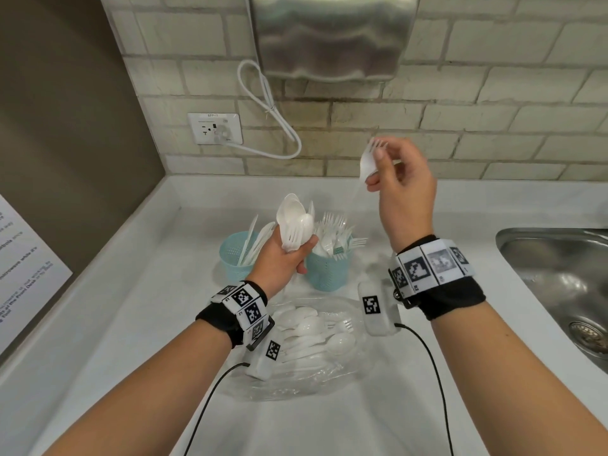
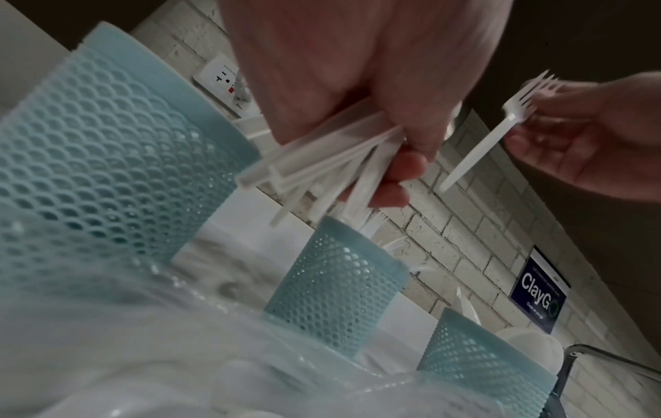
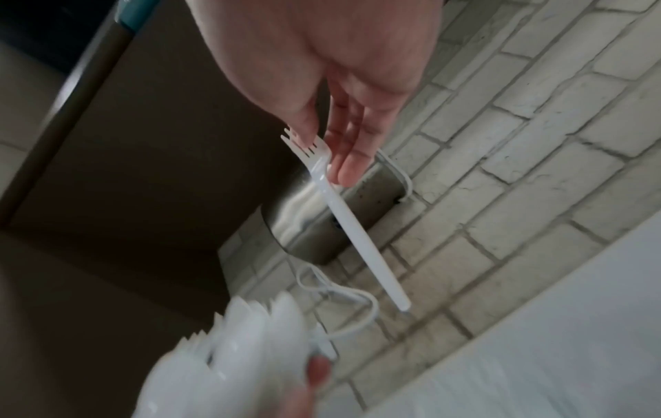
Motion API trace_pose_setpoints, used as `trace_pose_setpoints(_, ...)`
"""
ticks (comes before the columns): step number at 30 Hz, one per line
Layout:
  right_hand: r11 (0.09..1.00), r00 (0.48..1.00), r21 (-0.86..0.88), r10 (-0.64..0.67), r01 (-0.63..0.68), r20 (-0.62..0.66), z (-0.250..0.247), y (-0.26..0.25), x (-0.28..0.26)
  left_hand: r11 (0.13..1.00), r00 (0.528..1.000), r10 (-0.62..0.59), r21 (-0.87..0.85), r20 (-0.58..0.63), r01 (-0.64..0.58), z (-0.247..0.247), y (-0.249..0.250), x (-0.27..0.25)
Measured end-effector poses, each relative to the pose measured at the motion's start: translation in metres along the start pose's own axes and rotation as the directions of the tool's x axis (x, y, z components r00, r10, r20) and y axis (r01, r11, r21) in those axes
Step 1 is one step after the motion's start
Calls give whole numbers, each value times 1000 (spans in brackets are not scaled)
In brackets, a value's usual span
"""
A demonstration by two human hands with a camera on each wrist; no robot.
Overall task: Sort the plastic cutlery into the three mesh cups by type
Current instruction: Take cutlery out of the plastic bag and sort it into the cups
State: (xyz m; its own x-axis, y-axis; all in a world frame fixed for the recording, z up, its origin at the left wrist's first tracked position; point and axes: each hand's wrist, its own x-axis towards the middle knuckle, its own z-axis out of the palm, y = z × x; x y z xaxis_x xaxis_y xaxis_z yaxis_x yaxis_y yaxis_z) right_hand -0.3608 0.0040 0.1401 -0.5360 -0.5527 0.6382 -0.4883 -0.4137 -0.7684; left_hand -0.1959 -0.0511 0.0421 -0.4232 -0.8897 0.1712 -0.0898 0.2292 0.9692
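My left hand (image 1: 296, 248) grips a bundle of white plastic spoons and forks (image 1: 292, 225) upright, just in front of the cups; their handles (image 2: 322, 158) fan out below my fist. Raised above the counter, my right hand (image 1: 373, 169) pinches one white fork (image 1: 368, 159) by its head, handle (image 3: 350, 220) hanging down. A teal mesh cup (image 1: 235, 255) holds knives, and the cup next to it (image 1: 329, 268) holds forks. A third cup (image 2: 475, 356), with spoons, shows only in the left wrist view. Loose cutlery lies in a clear plastic bag (image 1: 312, 366) near me.
A steel sink (image 1: 559, 274) lies to the right. On the brick wall hang a metal dispenser (image 1: 329, 34) and a socket (image 1: 215, 128) with a looped white cord. A brown side panel closes the counter's left. Cables trail from both wrist units.
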Motion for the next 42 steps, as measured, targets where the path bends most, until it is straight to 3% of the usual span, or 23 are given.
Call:
trace_pose_setpoints(3,980,988,-185,95,-71,123,2,33,-19,998,1000,-12,57,-14,12,1,-1,0)
trace_pose_setpoints(6,919,922,-358,270,-162,276,1,64,-41,998,1000,0,65,15,-1,3,1,-2)
trace_pose_setpoints(9,855,888,-508,308,-102,341,4,66,-48,1000,998,8,24,60,-9,2,6,-5)
trace_pose_setpoints(10,870,899,-483,288,-101,331,6,57,-46,1000,997,9,2,80,-9,2,6,-5)
trace_pose_setpoints(12,949,896,-275,254,-156,364,11,33,-40,1000,993,1,-26,121,2,2,6,-6)
trace_pose_setpoints(14,955,830,-40,276,-294,485,15,11,-35,999,989,4,-45,148,3,2,8,-8)
trace_pose_setpoints(15,938,784,-3,292,-347,548,16,2,-33,999,987,13,-50,161,-5,2,9,-9)
trace_pose_setpoints(17,932,702,-76,320,-355,636,17,-5,-31,999,983,25,-43,179,-17,2,11,-10)
trace_pose_setpoints(20,943,652,-188,327,-275,684,16,-6,-27,1000,982,18,-28,187,-13,0,9,-10)
trace_pose_setpoints(24,903,529,-210,394,-375,752,12,-3,-21,997,980,-11,-71,200,26,-3,2,-11)
trace_pose_setpoints(26,895,505,-256,422,-366,753,11,0,-19,996,979,-16,-86,203,34,-1,2,-12)
trace_pose_setpoints(31,867,580,-263,483,-424,656,9,3,-15,991,976,29,-133,215,-1,3,8,-12)
trace_pose_setpoints(35,829,635,-172,525,-532,566,5,7,-10,987,986,4,-158,165,22,3,5,-9)
trace_pose_setpoints(42,849,809,30,491,-527,325,1,3,9,998,996,-13,-64,91,19,3,-3,-7)
